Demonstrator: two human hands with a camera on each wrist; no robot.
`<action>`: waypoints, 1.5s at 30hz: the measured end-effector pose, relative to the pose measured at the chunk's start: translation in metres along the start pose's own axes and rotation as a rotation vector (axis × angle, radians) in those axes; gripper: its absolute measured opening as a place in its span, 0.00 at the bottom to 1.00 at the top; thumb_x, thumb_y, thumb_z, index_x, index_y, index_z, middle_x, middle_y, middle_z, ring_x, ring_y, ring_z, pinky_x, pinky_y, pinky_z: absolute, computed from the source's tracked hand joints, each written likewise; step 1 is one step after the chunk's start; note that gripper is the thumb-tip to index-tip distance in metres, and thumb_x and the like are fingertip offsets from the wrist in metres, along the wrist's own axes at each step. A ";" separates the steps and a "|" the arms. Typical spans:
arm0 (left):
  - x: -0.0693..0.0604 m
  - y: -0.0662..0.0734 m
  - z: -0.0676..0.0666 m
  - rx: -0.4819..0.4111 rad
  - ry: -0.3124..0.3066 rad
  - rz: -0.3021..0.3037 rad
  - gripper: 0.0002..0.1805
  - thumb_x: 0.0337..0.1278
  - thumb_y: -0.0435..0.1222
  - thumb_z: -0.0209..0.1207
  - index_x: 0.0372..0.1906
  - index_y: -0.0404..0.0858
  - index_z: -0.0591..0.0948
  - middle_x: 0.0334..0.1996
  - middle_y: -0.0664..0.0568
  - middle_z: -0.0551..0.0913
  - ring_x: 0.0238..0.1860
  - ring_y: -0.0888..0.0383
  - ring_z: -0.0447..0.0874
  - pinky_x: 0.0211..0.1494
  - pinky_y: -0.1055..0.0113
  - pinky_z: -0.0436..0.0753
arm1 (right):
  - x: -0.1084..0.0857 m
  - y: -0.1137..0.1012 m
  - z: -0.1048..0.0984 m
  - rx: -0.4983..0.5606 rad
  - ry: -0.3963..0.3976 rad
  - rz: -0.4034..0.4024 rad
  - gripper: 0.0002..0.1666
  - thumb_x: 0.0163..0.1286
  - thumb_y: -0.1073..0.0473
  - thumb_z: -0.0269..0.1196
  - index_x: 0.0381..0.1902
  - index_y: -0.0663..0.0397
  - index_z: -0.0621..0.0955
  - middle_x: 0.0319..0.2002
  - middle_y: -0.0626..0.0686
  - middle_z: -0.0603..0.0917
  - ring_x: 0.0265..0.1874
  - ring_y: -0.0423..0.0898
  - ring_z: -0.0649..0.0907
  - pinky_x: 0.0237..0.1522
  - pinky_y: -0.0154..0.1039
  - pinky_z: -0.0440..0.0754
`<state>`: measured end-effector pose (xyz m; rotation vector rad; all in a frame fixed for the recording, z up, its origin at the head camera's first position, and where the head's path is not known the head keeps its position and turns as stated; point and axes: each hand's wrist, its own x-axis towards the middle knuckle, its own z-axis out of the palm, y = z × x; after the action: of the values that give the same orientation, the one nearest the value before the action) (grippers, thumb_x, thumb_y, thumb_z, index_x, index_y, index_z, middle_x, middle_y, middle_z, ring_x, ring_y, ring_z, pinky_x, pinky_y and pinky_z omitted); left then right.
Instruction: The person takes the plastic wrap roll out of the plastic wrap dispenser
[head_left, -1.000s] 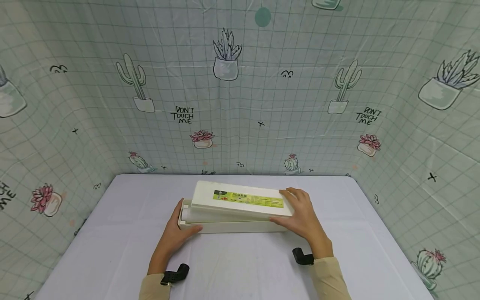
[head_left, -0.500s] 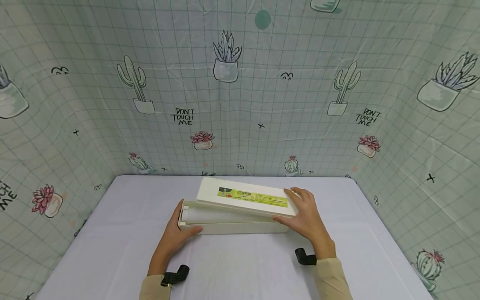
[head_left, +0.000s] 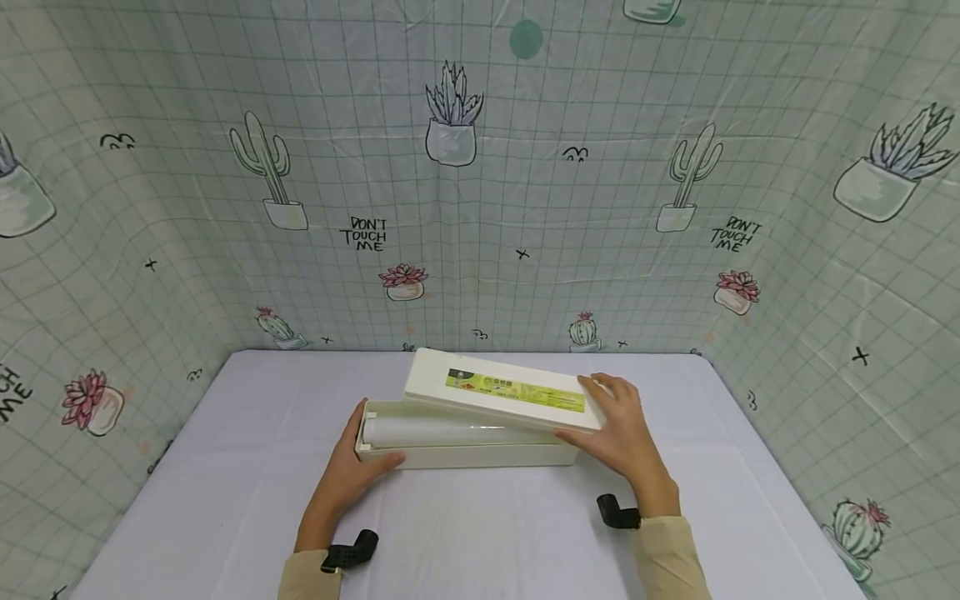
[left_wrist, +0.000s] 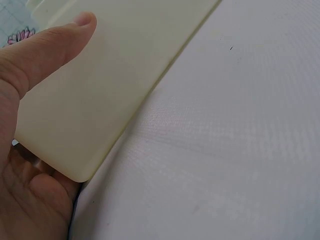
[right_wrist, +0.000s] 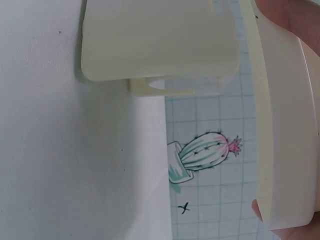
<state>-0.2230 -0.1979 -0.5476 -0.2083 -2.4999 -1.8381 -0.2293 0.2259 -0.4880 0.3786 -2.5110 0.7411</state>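
Note:
A long off-white cling film box (head_left: pixel 480 457) lies across the table, uncovered on its left side, with a white roll (head_left: pixel 420 431) showing inside. My left hand (head_left: pixel 352 468) holds the box's left end, thumb on the front wall and fingers round the end; the left wrist view shows the thumb on the box wall (left_wrist: pixel 105 95). With my right hand (head_left: pixel 621 429) I grip the right end of the white lid (head_left: pixel 427 375), which bears a yellow-green label. The lid is tilted, its left end raised. In the right wrist view a gap separates the lid (right_wrist: pixel 290 130) from the box (right_wrist: pixel 155 45).
A white cloth covers the table (head_left: pixel 480 533). Grid-patterned curtain (head_left: pixel 480 200) with cactus drawings stands behind it and on both sides. Black wrist devices (head_left: pixel 350 552) sit on both forearms.
The right hand has moved the lid to the right and its left end has risen, baring more of the roll. My left hand and the box stay where they were.

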 end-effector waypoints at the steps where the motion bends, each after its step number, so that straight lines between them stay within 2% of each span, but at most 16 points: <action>1: 0.000 0.000 0.000 -0.001 0.000 -0.001 0.63 0.54 0.40 0.75 0.85 0.45 0.44 0.74 0.43 0.67 0.64 0.47 0.71 0.71 0.44 0.67 | 0.000 0.001 -0.001 -0.001 0.001 0.001 0.53 0.43 0.44 0.85 0.66 0.58 0.79 0.65 0.64 0.75 0.67 0.66 0.68 0.65 0.68 0.67; 18: -0.002 0.003 -0.001 -0.005 -0.004 -0.008 0.63 0.55 0.40 0.75 0.85 0.47 0.43 0.76 0.42 0.64 0.66 0.46 0.70 0.73 0.43 0.66 | -0.002 0.013 -0.009 0.005 0.041 0.023 0.52 0.43 0.46 0.85 0.65 0.59 0.79 0.65 0.65 0.75 0.66 0.68 0.68 0.63 0.69 0.68; 28: -0.002 0.003 -0.002 0.016 -0.004 -0.006 0.63 0.55 0.40 0.75 0.85 0.46 0.43 0.76 0.41 0.64 0.67 0.45 0.70 0.73 0.41 0.66 | -0.004 0.017 -0.012 0.003 0.011 0.100 0.55 0.45 0.42 0.84 0.68 0.58 0.78 0.68 0.64 0.73 0.69 0.68 0.65 0.65 0.71 0.67; 38: -0.001 0.003 0.001 -0.008 -0.003 -0.011 0.62 0.55 0.39 0.75 0.85 0.47 0.44 0.77 0.42 0.63 0.68 0.45 0.69 0.74 0.41 0.64 | -0.006 0.024 -0.015 0.011 0.034 0.106 0.53 0.45 0.43 0.84 0.66 0.60 0.78 0.66 0.65 0.73 0.68 0.69 0.65 0.63 0.70 0.68; 45: -0.002 0.004 0.000 0.015 0.001 -0.018 0.63 0.55 0.40 0.75 0.85 0.46 0.43 0.77 0.41 0.63 0.68 0.44 0.69 0.74 0.41 0.64 | -0.007 0.027 -0.020 0.011 0.039 0.115 0.52 0.46 0.44 0.84 0.66 0.60 0.78 0.66 0.67 0.73 0.67 0.70 0.66 0.62 0.70 0.67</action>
<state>-0.2208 -0.1968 -0.5442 -0.1846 -2.5220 -1.8248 -0.2265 0.2600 -0.4883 0.2227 -2.5092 0.7991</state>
